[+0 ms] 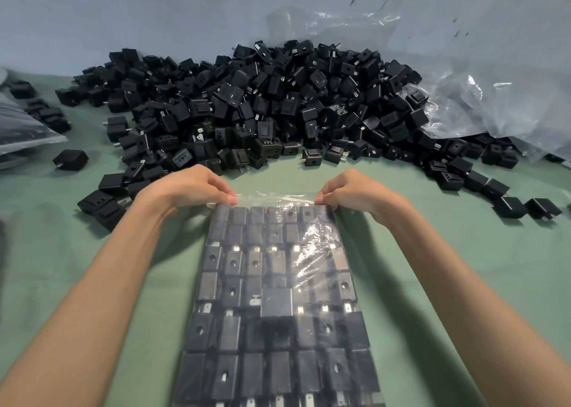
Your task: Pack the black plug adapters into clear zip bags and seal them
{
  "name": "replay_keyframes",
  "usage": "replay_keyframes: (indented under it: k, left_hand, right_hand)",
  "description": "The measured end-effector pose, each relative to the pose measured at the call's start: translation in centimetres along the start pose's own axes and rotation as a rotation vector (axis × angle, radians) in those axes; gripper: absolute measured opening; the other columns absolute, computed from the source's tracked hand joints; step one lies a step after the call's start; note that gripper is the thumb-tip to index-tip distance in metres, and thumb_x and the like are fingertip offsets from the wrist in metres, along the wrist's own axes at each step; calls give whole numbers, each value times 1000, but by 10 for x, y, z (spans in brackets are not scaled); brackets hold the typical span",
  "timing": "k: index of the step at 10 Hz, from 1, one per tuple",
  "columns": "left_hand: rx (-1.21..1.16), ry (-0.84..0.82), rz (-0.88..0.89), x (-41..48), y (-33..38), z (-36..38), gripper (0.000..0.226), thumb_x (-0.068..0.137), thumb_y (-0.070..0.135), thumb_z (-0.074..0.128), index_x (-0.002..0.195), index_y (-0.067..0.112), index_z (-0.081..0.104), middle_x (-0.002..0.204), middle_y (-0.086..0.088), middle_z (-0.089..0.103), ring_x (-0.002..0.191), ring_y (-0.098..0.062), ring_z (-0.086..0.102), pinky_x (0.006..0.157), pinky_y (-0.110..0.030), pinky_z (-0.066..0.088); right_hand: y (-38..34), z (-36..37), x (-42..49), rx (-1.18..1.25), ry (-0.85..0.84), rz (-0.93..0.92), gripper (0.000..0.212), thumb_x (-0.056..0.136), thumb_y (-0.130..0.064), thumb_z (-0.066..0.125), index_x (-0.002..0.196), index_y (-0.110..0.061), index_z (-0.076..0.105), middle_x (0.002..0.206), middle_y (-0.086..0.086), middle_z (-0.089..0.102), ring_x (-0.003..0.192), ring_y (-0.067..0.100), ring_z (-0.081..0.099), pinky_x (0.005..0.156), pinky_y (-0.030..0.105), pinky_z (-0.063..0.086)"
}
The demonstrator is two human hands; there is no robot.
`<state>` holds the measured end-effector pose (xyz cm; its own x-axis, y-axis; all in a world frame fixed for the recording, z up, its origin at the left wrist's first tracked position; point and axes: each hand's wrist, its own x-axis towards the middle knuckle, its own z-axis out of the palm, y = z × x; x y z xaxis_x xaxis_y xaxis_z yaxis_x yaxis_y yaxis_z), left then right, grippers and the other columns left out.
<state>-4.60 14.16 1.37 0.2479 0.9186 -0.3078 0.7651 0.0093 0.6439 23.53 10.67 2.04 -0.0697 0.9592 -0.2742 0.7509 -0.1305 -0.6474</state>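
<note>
The zip bag (278, 298) is thin clear plastic, glossy and wrinkled. The plug adapters (247, 107) are matt black plastic with shiny metal prongs. The bench (463, 267) wears smooth, matt green cloth. The large plastic sheet (482, 97) behind gleams, crumpled.

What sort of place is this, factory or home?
Probably a packing workshop bench: a loose pile of black plug adapters on a green cloth-covered table, a clear plastic zip bag filled in neat rows, a crumpled clear plastic sack.

Clear zip bag (278, 298) flat on table, packed with rows of black adapters; loose adapter pile (247, 104) heaped behind.
</note>
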Motion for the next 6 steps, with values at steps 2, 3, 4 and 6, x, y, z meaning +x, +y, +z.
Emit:
replay_keyframes:
  k: [2,3,4,6]
  left_hand:
    - [-44,-55,15,0,13,9,7,75,42,77,69,38,76,84,20,68,91,-4,57,88,-29,42]
    - [-32,-10,6,5,17,16,16,77,31,78,62,36,74,85,19,66,92,-2,55,92,-28,37]
    - [-19,55,-9,10,18,25,22,80,23,77,60,32,71,80,17,64,82,0,53,86,-25,35]
    - [-19,130,-23,12,20,32,21,82,21,74,64,27,69,80,10,65,80,-5,54,82,-26,36]
  right_hand:
    - [-20,5,2,-19,-80,-39,22,86,-43,67,96,-24,73,91,-6,67,84,14,58,63,22,46]
    - [-31,18,9,-28,-71,-62,20,86,-33,69,96,-16,74,80,-7,64,78,7,55,59,18,39]
    - [-35,25,14,-32,-44,-59,16,88,-22,68,93,-8,74,77,-4,63,80,12,56,64,21,40]
    - [-37,25,2,-63,100,-154,17,90,-24,65,100,-14,74,95,-1,70,91,12,63,79,25,48]
